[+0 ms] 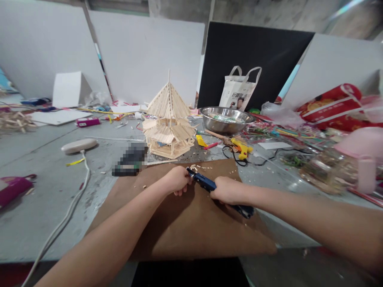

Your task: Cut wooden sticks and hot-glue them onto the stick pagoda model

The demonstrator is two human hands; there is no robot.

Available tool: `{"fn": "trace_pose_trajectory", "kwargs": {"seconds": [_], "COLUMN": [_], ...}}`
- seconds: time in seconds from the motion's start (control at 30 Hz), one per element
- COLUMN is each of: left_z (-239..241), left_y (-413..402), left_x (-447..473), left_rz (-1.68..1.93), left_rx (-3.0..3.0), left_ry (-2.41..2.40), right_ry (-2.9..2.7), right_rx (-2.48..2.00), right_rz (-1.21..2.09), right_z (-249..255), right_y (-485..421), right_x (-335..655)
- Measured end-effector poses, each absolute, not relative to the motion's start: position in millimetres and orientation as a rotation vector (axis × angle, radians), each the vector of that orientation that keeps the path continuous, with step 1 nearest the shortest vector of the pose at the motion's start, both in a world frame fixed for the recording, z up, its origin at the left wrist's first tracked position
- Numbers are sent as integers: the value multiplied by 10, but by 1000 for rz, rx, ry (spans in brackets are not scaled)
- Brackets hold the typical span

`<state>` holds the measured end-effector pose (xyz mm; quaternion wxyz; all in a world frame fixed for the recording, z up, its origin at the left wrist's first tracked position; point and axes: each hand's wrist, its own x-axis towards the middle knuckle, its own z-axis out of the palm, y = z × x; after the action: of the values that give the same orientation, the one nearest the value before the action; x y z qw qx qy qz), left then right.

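My right hand (pixel 228 190) is wrapped round the handles of a dark blue hand cutter (pixel 205 181), whose jaw end points up and left. My left hand (pixel 178 179) is closed with fingertips pinched right at the cutter's jaws. Whatever sits between those fingers is too small and hidden to make out. Under both hands lies a brown sheet (pixel 179 235). Small pale wooden offcuts (pixel 199 167) are scattered on it just beyond the jaws. Past them stands a pavilion model (pixel 169 127) built of thin wooden sticks, with a pointed roof over a wider lower roof.
A steel bowl (pixel 226 124) and a white bag (pixel 237 92) stand behind, right of the model. A yellow glue gun (pixel 241 149) with black cord lies nearer. A pink-lidded jug (pixel 359 167) is far right. Leftward are a blurred-out dark object (pixel 129 159) and a white power strip (pixel 79 146).
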<state>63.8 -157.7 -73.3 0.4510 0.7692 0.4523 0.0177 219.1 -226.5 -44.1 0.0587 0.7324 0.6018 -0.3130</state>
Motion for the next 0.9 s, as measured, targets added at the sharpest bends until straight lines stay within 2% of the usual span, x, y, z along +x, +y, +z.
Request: {"fn": "trace_pose_trajectory", "kwargs": {"seconds": [0.37, 0.7, 0.77, 0.9], "left_z": [-735, -697, -674, -691], "left_y": [-1572, -1534, -1525, -1460], "left_x": [638, 543, 523, 499], "left_rz": [71, 60, 115, 246], "left_rx": [1891, 1872, 1882, 2048], "left_ry": [1094, 949, 964, 1199], "right_ry": [1855, 1797, 1881, 1961], "right_rx": [2280, 2185, 2184, 2316], "right_rz": [-873, -1201, -1018, -293], "right_z": [-478, -382, -323, -239], "right_y": [-2297, -2298, -2260, -2138], "right_x": [2177, 2270, 2361, 2575]}}
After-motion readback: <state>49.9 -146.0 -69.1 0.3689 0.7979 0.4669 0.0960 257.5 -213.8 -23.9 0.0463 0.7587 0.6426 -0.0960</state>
